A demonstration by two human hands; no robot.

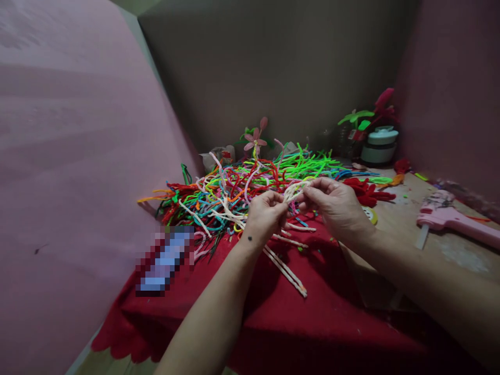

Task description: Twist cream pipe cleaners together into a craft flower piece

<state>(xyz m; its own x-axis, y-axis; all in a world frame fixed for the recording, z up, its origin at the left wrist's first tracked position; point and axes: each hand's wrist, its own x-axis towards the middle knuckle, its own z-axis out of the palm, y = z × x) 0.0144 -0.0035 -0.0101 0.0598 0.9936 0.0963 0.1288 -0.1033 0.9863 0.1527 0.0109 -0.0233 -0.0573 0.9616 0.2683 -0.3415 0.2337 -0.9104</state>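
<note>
Between my two hands is a bunch of cream pipe cleaners (pixel 294 191), bent into loops at the top. My left hand (pixel 266 214) pinches the bunch low down, with its fingers curled in. From the other side my right hand (pixel 332 200) grips the looped part between thumb and fingertips. Several straight cream stems (pixel 287 271) show below and beside my left hand, over the red cloth; whether they join the held bunch I cannot tell. Just behind the hands spreads a large heap of coloured pipe cleaners (pixel 304 165).
A red cloth (pixel 289 312) covers the table. On the right board lie a pink glue gun (pixel 449 216), red pipe cleaner pieces (pixel 365 192) and a yellow roll (pixel 370 214). Behind stand a lidded pot (pixel 378 148) and a pink flower (pixel 255 140). A blurred-out rectangular object (pixel 166 263) lies left.
</note>
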